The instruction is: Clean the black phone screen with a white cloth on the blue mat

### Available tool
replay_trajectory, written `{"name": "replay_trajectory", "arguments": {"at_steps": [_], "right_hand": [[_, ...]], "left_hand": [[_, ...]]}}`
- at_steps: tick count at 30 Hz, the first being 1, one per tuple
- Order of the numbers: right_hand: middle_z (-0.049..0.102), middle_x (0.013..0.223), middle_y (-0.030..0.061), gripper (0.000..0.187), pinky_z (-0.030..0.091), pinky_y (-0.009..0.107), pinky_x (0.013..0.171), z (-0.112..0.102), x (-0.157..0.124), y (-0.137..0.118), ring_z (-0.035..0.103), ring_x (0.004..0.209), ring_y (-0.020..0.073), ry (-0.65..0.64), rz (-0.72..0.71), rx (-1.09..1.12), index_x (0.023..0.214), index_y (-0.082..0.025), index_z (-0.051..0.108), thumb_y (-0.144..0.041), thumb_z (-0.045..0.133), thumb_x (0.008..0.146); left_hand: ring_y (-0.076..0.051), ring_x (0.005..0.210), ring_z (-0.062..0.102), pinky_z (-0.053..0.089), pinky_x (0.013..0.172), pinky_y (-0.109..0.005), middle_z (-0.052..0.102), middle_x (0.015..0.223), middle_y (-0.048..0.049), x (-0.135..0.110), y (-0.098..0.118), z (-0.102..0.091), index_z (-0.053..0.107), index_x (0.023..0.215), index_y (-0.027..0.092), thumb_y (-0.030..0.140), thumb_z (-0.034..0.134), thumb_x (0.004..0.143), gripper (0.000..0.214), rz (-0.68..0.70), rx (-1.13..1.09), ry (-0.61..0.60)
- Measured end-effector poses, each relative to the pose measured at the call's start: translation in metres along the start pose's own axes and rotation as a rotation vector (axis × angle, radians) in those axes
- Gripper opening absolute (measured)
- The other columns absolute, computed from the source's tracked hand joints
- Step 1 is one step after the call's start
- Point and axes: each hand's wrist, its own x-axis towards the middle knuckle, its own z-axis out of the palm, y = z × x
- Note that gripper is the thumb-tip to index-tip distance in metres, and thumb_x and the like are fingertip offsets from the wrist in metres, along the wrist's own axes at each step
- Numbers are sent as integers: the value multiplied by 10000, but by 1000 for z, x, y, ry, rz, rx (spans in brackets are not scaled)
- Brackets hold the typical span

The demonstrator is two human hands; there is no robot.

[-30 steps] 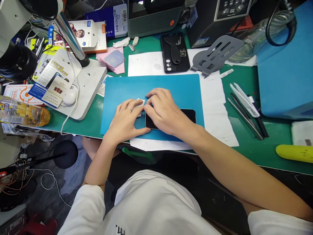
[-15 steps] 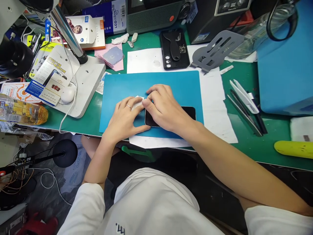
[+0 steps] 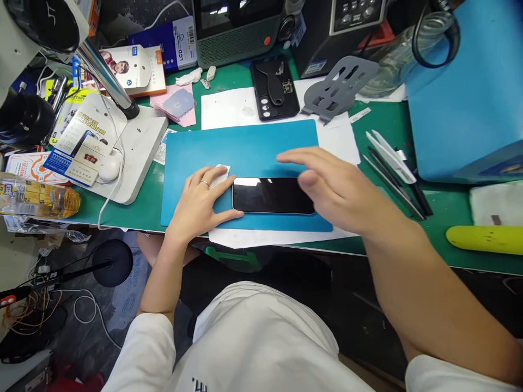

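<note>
A black phone (image 3: 272, 195) lies screen up on a blue mat (image 3: 245, 147). My left hand (image 3: 200, 200) rests flat on the mat at the phone's left end, fingers spread, its thumb against the phone's near edge. Under its fingers lies a small white piece (image 3: 220, 171). My right hand (image 3: 330, 185) hovers over the phone's right end, blurred by motion, fingers stretched out, holding nothing that I can see.
White paper sheets (image 3: 347, 144) lie under the mat. Behind it are a black phone case (image 3: 274, 90) and a grey stand (image 3: 339, 87). Tweezers and tools (image 3: 394, 163) lie at right, a microscope base (image 3: 134, 147) at left, a yellow object (image 3: 484, 239) near the front right.
My right hand has lifted off the phone's left end and swung right, uncovering the screen. My left hand has stayed by the phone's left end. The camera view shifted slightly.
</note>
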Motion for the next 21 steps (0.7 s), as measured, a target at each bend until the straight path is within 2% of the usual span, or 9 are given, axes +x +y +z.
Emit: {"name": "replay_trajectory", "arguments": {"at_steps": [3, 5, 8, 13, 21], "right_hand": [[707, 1380, 165, 802, 521, 519, 1123, -10, -27, 26, 652, 1303, 360, 48, 83, -54, 1362, -265, 683, -845, 298, 966], [703, 1393, 169, 773, 543, 526, 1105, -8, -39, 42, 654, 1310, 377, 50, 65, -60, 1409, -271, 658, -827, 354, 965], [645, 1497, 155, 736, 512, 546, 1164, -2, -48, 57, 589, 1407, 401, 26, 1, -72, 1519, -281, 564, -754, 524, 956], [593, 1560, 140, 881, 474, 628, 1190, 0, -48, 61, 524, 1473, 408, -18, -38, -63, 1624, -287, 416, -719, 667, 898], [553, 1605, 144, 733, 457, 631, 1211, 0, -47, 61, 508, 1498, 383, -23, -45, -31, 1598, -278, 450, -563, 665, 957]], "left_hand": [[-373, 1507, 432, 367, 1225, -563, 543, 1595, -148, 0, 0, -2, 586, 1511, 271, 556, 792, 921, 686, -2, -3, -12], [-373, 1509, 430, 357, 1232, -567, 542, 1596, -141, 1, 0, -2, 572, 1524, 288, 560, 783, 928, 689, -4, -2, -12], [-365, 1510, 428, 351, 1239, -560, 535, 1604, -129, 0, 0, -4, 540, 1553, 312, 566, 778, 930, 714, -6, 6, -13], [-358, 1503, 430, 356, 1232, -567, 524, 1612, -112, 0, -1, -7, 532, 1557, 344, 593, 750, 943, 697, -11, 15, -21], [-363, 1507, 410, 335, 1245, -578, 512, 1624, -96, 2, 0, -13, 531, 1563, 364, 641, 714, 949, 699, -39, 24, -44]]}}
